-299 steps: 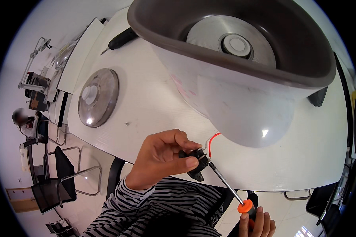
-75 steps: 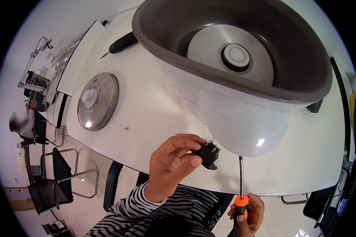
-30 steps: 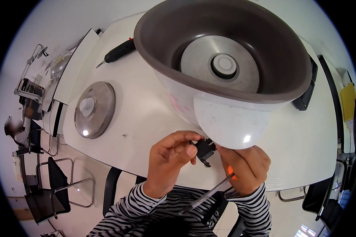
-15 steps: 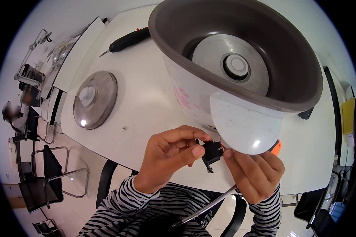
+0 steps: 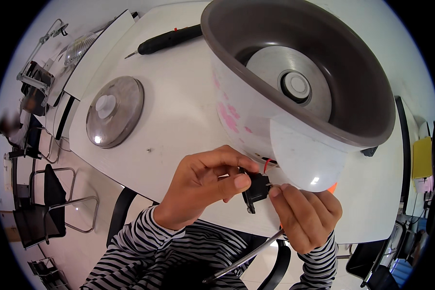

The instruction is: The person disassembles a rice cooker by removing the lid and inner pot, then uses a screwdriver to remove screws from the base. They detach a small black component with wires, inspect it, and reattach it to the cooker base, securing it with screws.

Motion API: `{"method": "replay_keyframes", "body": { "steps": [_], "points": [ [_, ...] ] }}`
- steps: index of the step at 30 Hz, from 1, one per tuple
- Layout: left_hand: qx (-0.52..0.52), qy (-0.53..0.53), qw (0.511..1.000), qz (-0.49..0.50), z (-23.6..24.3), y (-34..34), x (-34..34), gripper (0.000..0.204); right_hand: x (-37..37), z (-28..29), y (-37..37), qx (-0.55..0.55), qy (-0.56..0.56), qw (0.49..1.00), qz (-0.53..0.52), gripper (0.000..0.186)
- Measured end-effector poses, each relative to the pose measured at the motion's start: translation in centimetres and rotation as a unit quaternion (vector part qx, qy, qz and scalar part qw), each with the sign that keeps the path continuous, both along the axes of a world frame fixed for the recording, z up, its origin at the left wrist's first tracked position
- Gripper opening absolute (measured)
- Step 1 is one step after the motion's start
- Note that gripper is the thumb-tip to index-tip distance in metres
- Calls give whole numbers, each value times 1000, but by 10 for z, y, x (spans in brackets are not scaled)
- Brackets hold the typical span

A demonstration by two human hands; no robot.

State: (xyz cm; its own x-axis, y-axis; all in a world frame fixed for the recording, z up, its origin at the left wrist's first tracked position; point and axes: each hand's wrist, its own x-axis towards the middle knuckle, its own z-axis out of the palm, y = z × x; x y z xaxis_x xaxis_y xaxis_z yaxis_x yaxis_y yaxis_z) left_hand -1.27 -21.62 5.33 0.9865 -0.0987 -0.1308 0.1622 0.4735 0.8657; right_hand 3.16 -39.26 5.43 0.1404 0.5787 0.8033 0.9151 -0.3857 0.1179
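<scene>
In my left hand, a small black plastic socket-like part with metal terminals is pinched between thumb and fingers. A red wire runs to it from an opening low in the wall of a white rice cooker body with pink flowers. My right hand is closed, its thumb and fingertips at the part's terminal side; whether they grip a wire end is too small to tell. Through that same hand passes a screwdriver, its metal shaft pointing lower left and an orange end showing behind the knuckles.
Inside the cooker lies a round metal heating plate. A metal lid with a pale knob rests at the table's left. Beyond it are a black electric screwdriver and, nearer, a tiny screw. Chairs stand around the white table.
The view has shifted slightly, so the cooker appears further right. The red wire and the opening show more plainly now. Both hands keep their hold, with the black part turned a little.
</scene>
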Motion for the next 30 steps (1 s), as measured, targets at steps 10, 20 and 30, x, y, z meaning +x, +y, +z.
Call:
{"method": "replay_keyframes", "body": {
  "steps": [10,20,30],
  "points": [
    [-1,-34,999,-16,-5,4,-1,20,-7,1,-1,-41,30,998,-36,22],
    [-10,-49,999,-21,-8,5,-3,21,-8,4,0,-63,57,995,-43,24],
    [47,-132,989,39,-22,-10,-6,15,-31,-16,-9,18,253,964,-82,28]
  ]
}}
